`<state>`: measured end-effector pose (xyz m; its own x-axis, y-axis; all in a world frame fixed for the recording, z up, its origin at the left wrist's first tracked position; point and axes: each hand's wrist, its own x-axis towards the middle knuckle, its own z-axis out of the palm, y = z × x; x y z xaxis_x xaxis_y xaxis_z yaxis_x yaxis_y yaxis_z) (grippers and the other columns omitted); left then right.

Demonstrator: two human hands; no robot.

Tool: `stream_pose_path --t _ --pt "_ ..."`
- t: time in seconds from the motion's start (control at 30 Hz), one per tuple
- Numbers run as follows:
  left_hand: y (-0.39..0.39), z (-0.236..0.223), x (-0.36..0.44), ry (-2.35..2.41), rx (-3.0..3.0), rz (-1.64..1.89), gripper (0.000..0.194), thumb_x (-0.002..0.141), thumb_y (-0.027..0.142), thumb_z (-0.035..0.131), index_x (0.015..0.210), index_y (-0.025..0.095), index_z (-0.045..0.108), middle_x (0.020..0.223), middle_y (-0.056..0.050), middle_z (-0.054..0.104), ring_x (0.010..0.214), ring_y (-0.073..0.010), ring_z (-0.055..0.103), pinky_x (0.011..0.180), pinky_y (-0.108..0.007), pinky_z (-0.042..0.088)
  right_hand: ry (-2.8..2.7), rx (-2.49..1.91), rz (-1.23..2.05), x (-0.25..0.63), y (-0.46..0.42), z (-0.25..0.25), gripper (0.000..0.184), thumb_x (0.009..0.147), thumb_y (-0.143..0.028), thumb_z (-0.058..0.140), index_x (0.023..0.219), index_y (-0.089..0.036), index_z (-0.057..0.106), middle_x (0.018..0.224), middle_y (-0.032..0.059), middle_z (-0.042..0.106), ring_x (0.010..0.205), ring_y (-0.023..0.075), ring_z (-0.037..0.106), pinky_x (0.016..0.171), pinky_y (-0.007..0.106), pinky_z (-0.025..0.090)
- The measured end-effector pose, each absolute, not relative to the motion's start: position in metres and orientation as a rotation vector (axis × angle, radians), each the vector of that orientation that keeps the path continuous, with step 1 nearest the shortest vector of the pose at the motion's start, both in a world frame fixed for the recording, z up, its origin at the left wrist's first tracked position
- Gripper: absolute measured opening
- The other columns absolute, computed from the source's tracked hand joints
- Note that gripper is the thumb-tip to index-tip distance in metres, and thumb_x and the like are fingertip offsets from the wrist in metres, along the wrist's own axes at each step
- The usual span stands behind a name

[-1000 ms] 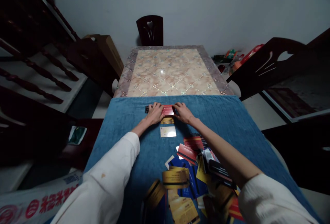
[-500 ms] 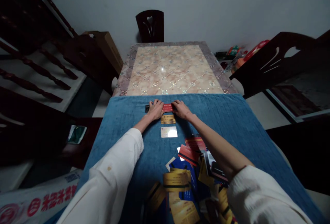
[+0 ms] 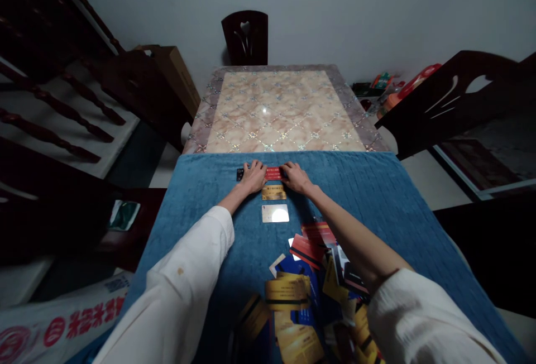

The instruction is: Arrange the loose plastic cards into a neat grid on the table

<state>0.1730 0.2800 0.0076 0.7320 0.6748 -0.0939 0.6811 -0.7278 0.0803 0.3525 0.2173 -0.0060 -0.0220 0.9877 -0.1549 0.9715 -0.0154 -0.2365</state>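
While the left grip (image 3: pixel 252 178) and right grip (image 3: pixel 295 178) bend over its ends: a red card (image 3: pixel 274 173) lies between them, mid-frame; whether either pinches it cannot be told.
Red card's long axis: left to right, neither grip clearly nearer.
Black item (image 3: pixel 240 174): just left of the left grip, partly hidden.
Gold card (image 3: pixel 274 192), pale card (image 3: pixel 270 213): below, in column.
Loose cards (image 3: pixel 288 294): heaped lower centre, on blue cloth (image 3: pixel 192 196).

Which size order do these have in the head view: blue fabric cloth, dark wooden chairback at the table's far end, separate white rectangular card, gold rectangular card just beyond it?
1. Blue cloth
2. Dark chairback
3. White card and gold card, unranked: similar, and white lies nearer the camera.
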Motion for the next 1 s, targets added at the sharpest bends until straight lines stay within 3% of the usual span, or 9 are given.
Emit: stream_pose_path --t 0.17,0.67,1.0 --pt "0.280 0.010 0.172 1.063 2.882 -0.130 0.040 0.091 0.027 0.054 0.130 0.019 0.051 0.126 -0.018 0.055 0.128 -0.0349 0.037 0.099 -0.055 0.032 -2.157 -2.174 0.421 0.350 0.215 -0.003 0.042 0.093 -0.030 0.050 0.135 -0.022 0.050 0.134 0.0122 0.050 0.117 0.0295 0.046 0.086 0.039 0.048" --pt "0.276 0.009 0.170 1.019 2.870 -0.101 0.040 0.091 0.024 0.048 0.131 0.022 0.051 0.132 -0.017 0.052 0.135 -0.0353 0.031 0.103 -0.057 0.027 -2.143 -2.185 0.422 0.348 0.213 -0.001 0.040 0.092 -0.027 0.049 0.131 -0.023 0.054 0.130 0.0122 0.053 0.115 0.0288 0.047 0.085 0.038 0.048" --pt "0.252 0.020 0.158 0.787 2.981 -0.016 0.038 0.092 0.022 0.044 0.130 0.022 0.052 0.140 -0.017 0.045 0.136 -0.0337 0.029 0.105 -0.056 0.025 -2.178 -2.105 0.439 0.357 0.204 -0.006 0.052 0.087 -0.024 0.056 0.138 -0.018 0.047 0.134 0.0133 0.049 0.120 0.0257 0.046 0.094 0.035 0.043"
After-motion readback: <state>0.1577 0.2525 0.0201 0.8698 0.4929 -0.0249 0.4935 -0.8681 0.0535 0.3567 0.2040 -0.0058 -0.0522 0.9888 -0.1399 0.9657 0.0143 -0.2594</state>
